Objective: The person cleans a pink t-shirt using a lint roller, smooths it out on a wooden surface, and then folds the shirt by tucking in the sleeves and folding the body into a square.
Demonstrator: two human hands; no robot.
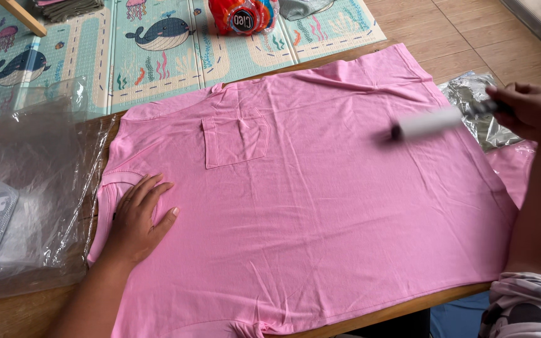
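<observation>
Pink shirt (320, 206) under flat, open left hand (136, 219); right hand (530, 109) grips a motion-blurred lint roller (427, 124).

We seem to be in a home. A child's foam play mat (158, 44) printed with whales and jellyfish covers the floor beyond the far edge of our wooden table (7, 313), tan floor tiles (464, 37) lie past its far right corner, and a wooden furniture leg (23, 15) stands on the mat.
</observation>
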